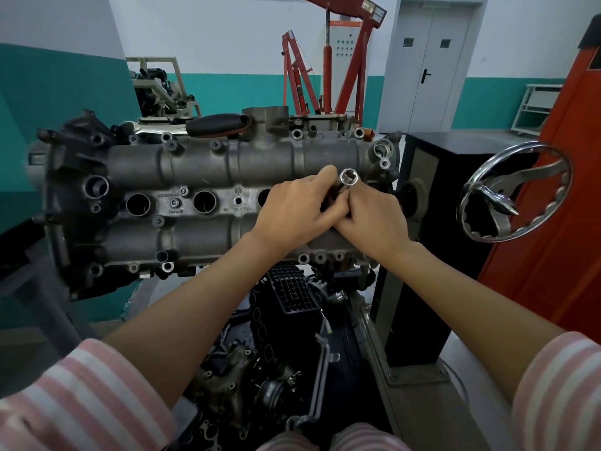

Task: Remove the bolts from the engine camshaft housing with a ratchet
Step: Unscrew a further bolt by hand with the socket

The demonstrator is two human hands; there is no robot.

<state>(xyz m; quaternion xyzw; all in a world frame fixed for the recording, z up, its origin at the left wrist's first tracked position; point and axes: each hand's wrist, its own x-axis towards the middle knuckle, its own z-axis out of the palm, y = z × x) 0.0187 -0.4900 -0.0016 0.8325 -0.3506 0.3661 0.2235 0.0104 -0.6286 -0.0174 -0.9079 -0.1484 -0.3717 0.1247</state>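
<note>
Hands are brought together over the right half of the camshaft housing [208, 177], which lies flat on an engine stand. A chrome socket [348, 176] is pinched between them, its open end turned up toward the camera; the left hand [294, 209] is curled round a dark part below the socket, and the right hand [370, 219] closes against it from the other side. What that dark part is cannot be told, since the fingers hide it. The ratchet handle [219, 123], black with a red trim, is seen lying apart along the far edge of the housing, held by neither hand.

The step in hand is judged to be tool preparation: a socket is being fitted or swapped, and no bolt is being turned. Several bolt holes along the near flange [320, 256] appear open, and one bolt head [174, 202] is seen between the plug wells. Next, the socket would have to be joined to the ratchet and seated squarely on a remaining bolt.
</note>
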